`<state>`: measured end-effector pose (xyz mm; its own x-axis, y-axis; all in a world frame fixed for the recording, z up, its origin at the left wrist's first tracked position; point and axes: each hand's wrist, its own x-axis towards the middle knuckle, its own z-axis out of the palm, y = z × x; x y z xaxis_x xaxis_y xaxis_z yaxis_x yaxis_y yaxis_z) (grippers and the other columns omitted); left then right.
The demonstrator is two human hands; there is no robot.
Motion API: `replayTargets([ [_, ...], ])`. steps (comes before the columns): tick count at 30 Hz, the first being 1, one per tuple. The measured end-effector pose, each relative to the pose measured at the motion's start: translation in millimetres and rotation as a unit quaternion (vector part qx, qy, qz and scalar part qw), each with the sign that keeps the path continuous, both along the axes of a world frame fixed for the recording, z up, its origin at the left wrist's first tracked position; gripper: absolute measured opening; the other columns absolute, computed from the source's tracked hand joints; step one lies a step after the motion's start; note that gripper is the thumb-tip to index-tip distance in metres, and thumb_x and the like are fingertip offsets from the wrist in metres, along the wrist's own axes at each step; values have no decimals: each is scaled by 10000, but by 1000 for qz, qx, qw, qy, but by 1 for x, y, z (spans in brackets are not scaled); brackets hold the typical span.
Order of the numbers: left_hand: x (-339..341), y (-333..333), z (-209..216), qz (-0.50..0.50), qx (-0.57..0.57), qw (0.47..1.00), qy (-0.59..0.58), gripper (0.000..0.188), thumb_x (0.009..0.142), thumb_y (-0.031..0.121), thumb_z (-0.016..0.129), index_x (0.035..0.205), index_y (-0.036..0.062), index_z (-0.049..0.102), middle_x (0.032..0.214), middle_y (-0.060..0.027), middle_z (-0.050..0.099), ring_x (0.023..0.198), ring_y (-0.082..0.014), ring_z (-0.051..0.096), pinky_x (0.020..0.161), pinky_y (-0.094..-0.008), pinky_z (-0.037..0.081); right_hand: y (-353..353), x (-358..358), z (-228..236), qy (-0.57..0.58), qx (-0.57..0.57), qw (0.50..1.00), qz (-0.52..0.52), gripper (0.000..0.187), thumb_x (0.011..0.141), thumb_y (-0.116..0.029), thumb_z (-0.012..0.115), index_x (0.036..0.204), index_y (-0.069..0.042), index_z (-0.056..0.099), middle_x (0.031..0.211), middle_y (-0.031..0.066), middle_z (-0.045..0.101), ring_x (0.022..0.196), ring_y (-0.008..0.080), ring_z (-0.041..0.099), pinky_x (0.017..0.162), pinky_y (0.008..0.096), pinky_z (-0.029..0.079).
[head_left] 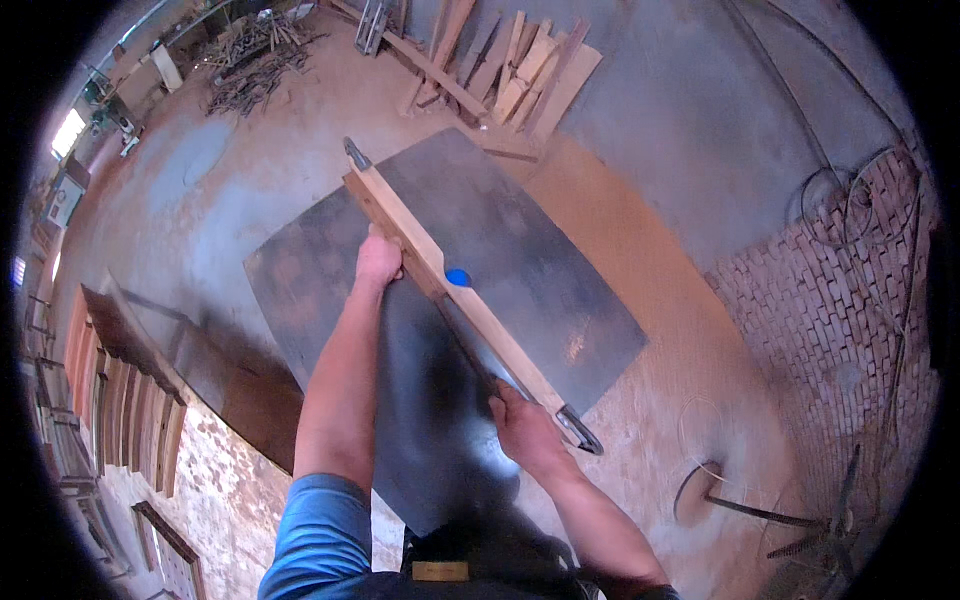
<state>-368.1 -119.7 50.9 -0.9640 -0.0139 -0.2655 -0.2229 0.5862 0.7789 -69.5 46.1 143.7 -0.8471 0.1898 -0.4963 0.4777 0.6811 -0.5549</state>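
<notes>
A long, narrow wooden piece point(420, 240) slants across the view above a dark tabletop point(545, 255). It has a pale upper face, a browner side, a notch near its middle and curved dark metal fittings at both ends. A round blue part point(457, 277) shows at the notch. My left hand point(381, 258) is closed on the brown side, nearer the far end. Toward the near end, my right hand point(525, 430) is closed around the same piece, beside its lower metal fitting point(580, 430). The undersides of both grips are hidden.
Several boards point(540, 75) lean against the far wall, with a heap of scrap wood point(255, 60) to their left. Wooden slats point(130, 420) stand at the left. On the right are a brick surface point(820, 300), coiled cable point(840, 205) and a dark fan-like stand point(770, 515).
</notes>
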Motion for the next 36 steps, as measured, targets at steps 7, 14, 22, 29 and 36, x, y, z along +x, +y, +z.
replayTargets([
  [7,-61,-15,19,-19,-124,990,-57,472,863,263,567,1197,-62,491,837,-214,699,601,-289,695,613,-369,569,-23,-71,-20,46,24,998,45,407,1013,-307,462,1366,-114,524,1057,286,656,1024,467,615,885,531,494],
  [14,-59,-55,6,-11,168,976,-139,373,863,153,560,1173,-53,559,900,-166,703,654,-265,704,600,-360,607,-25,17,-20,-9,2,999,44,418,1002,-318,495,1371,-124,526,975,290,666,935,474,643,832,499,526],
  [22,120,-133,40,-10,520,849,-90,394,875,-70,507,1261,13,506,995,-54,670,830,-157,695,675,-276,625,-10,138,-23,-25,-11,1000,-7,395,981,-263,501,1345,-113,542,964,313,653,906,492,638,806,546,521],
  [29,295,-192,109,34,528,849,-15,422,855,-70,526,1263,41,521,1040,5,647,812,-79,655,691,-278,583,16,186,-79,94,-34,995,14,391,1012,-235,501,1353,-54,562,699,110,580,631,208,592,599,364,489],
  [36,399,-246,101,238,546,803,40,142,948,24,520,1089,29,535,962,-113,673,821,-206,708,701,-318,600,-9,224,-46,67,-125,990,20,381,1004,-224,498,1342,-62,568,681,109,576,613,178,591,608,355,495],
])
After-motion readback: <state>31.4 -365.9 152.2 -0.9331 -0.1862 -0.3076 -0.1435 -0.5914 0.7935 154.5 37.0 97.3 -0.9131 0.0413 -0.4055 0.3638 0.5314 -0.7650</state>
